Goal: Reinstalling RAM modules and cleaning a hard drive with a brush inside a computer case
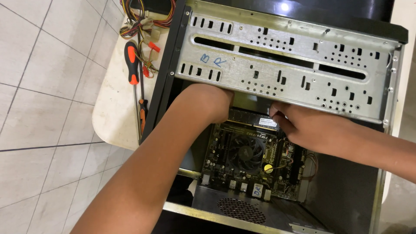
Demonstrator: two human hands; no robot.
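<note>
Inside the open computer case (173,65), both hands press at opposite ends of a memory stick (253,119) seated along the top edge of the motherboard (225,147), probably because its slot latches sit at each end. The left hand (212,102) is curled over the stick's left end, and the right hand (303,125) pinches narrowly at its right end. Its long axis runs left to right, under the drive cage (281,65); a screwdriver (132,65) lies on the table (112,117).

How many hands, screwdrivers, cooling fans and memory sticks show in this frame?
Hands: 2, the left hand and right hand
Screwdrivers: 2, a large screwdriver and a small screwdriver
Cooling fan: 1
Memory stick: 1
Total: 6
</note>
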